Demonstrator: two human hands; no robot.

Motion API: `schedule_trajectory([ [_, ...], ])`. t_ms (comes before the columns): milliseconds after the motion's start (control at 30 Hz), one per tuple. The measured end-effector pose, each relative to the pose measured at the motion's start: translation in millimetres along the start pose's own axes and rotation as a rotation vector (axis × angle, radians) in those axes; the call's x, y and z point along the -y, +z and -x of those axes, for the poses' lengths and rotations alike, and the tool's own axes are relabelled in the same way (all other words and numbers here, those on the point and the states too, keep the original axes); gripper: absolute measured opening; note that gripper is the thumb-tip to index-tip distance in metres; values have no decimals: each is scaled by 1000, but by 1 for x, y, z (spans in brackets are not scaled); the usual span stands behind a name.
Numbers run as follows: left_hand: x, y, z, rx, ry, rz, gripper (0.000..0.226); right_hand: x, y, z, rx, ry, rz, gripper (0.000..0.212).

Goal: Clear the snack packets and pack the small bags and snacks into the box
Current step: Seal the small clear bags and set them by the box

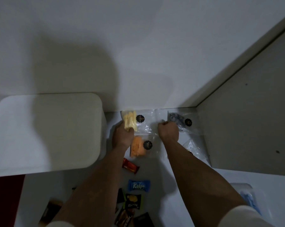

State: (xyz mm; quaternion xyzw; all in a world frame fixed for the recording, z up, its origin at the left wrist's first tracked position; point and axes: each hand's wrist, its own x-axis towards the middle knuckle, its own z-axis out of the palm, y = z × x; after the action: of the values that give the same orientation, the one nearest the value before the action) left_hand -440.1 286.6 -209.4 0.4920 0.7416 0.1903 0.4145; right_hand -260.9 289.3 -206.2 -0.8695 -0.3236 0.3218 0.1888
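A clear bag of pale yellow sticks (130,120) lies at the back of the white surface, and my left hand (123,135) is closed on its near end. My right hand (168,131) is fisted on clear plastic beside a bag of dark pieces (179,121) with a black round sticker. A bag of orange snacks (137,147) lies between my forearms. Nearer me sit a red wrapper (131,166), a blue Kalpa packet (139,185), a green-yellow packet (132,202) and dark brown packets (126,217). The white box with its rounded lid (46,130) stands at the left.
A white wall stands behind the bags and a beige panel (246,125) closes the right side. Another crumpled clear bag (193,148) lies by my right forearm. A clear tray with something blue (248,199) sits at the right. A dark red surface (5,199) shows at the lower left.
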Motion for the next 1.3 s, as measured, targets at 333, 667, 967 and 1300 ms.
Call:
schedule_trajectory([
  [333,-32,-13,29,23,-25,-33,33,16,-51,16,59,-69,-594,26],
  [667,-101,-75,113,110,106,313,27,41,-116,105,206,-255,-747,13],
  [967,-109,-123,218,220,178,443,37,13,-152,223,253,-574,-629,10],
  [1300,-6,-135,331,161,192,261,22,-69,-128,338,200,-600,-480,27],
])
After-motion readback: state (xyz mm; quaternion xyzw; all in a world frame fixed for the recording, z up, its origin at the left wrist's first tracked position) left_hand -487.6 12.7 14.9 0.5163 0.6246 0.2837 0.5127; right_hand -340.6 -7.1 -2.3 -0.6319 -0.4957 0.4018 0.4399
